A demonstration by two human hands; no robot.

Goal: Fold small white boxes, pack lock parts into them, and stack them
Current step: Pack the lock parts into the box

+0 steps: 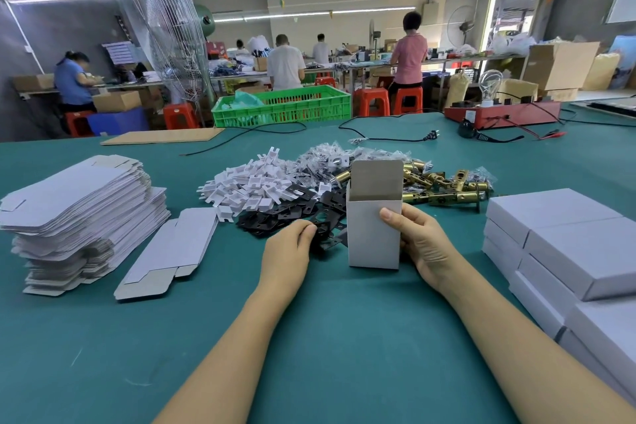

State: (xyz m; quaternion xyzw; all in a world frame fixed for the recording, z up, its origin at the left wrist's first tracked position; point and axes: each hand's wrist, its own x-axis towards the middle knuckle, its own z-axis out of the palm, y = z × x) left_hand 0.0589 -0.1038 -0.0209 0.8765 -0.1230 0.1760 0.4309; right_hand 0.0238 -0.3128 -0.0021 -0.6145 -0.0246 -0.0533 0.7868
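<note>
While the right hand (pixel 418 239) holds the open box (pixel 374 224) upright on the desk (pixel 344 337), the left hand (pixel 289 248) pinches a black plate (pixel 323 231); neighbouring plates may snag or drop.

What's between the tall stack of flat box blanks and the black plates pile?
In the head view, a few flat box blanks lie on the green table between them.
</note>
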